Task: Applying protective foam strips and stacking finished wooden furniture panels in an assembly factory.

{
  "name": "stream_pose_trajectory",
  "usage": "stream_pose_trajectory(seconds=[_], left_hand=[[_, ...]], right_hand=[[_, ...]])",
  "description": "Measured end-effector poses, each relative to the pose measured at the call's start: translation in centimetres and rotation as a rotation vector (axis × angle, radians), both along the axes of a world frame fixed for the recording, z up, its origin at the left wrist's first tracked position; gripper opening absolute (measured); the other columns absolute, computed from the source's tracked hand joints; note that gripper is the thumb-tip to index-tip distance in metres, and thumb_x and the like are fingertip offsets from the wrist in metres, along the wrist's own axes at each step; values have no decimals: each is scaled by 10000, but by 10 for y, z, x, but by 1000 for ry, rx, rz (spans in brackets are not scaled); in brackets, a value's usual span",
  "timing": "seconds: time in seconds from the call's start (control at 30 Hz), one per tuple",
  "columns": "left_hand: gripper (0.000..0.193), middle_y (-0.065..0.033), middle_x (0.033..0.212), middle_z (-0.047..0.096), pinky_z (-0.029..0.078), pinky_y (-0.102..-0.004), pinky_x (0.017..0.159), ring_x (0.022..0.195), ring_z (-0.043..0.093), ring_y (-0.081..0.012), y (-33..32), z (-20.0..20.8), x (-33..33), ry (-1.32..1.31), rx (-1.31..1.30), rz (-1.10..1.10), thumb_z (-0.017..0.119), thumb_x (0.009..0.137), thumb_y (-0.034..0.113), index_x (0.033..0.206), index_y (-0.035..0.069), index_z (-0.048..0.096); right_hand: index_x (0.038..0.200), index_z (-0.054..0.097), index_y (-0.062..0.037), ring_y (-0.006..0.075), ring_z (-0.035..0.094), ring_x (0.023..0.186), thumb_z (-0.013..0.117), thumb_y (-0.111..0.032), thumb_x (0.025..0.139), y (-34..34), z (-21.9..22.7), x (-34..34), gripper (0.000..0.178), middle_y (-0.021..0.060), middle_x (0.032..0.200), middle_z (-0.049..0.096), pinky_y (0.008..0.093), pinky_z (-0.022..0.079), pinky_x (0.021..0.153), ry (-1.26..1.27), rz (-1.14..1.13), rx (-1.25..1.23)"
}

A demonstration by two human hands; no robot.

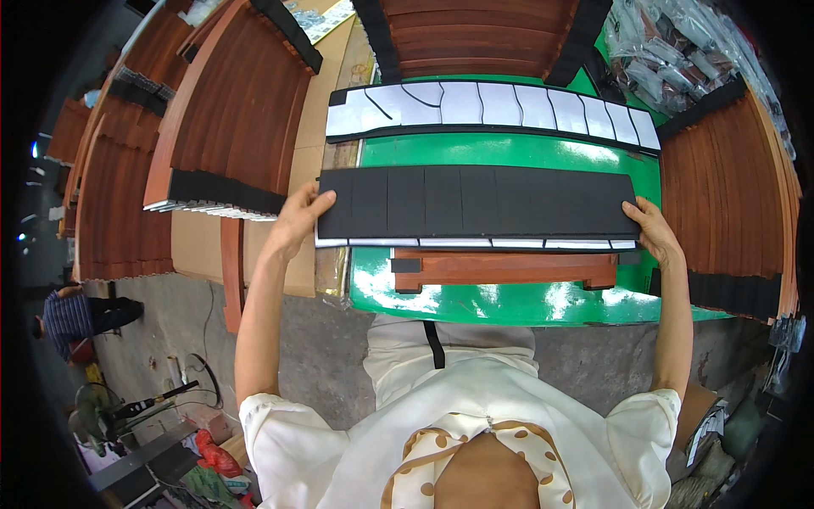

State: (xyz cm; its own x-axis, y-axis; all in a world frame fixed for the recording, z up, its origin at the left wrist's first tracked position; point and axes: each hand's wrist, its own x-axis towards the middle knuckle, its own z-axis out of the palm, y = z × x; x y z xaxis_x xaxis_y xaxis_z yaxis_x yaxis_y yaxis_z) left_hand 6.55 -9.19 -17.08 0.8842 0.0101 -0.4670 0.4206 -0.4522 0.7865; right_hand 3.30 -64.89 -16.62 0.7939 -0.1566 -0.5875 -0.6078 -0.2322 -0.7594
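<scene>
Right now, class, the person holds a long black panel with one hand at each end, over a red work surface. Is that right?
Not quite: the work surface is green, not red, as the head view shows. The rest stands: the left hand and right hand hold the long black panel, one at each end, over it.

No words, numbers, labels or signs can be read. Beyond the far left corner of the green tabletop [475, 152], a pale, yellow-edged sheet [331, 20] bears marks too small to make out. Toward the tabletop's far side, the slatted white panel [500, 107] shows dark lines only, none a legible character. Above the tabletop's middle, the black slatted panel [492, 202] shows thin seams, likewise without readable lettering.
</scene>
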Motion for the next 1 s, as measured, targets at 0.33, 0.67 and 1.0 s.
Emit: stream_pose_trajectory(seconds=[0.33, 0.67, 1.0], left_hand=[[209, -82, 890, 648, 459, -246, 708, 801, 589, -107, -21, 25, 37, -204, -242, 110, 606, 888, 112, 1043, -18, 552], [475, -253, 1095, 536, 454, -405, 851, 954, 574, -342, -14, -21, 14, -349, 644, -141, 662, 828, 328, 1141, -13, 553], [515, -174, 889, 651, 513, -295, 653, 756, 647, -194, -25, -30, 15, -234, 37, 116, 730, 774, 128, 1160, -66, 449]], right_hand=[[1107, 535, 14, 156, 571, 969, 613, -166, 884, -10, 17, 27, 298, 95, 1024, 615, 268, 426, 903, -383, -116, 164], [1076, 603, -63, 155, 564, 874, 656, -299, 847, -16, -31, 14, 334, 74, 915, 597, 274, 436, 792, -224, 168, -733], [1071, 565, -2, 103, 575, 829, 646, -177, 866, -6, -29, 18, 281, 50, 887, 625, 239, 457, 788, -378, -134, 12]])
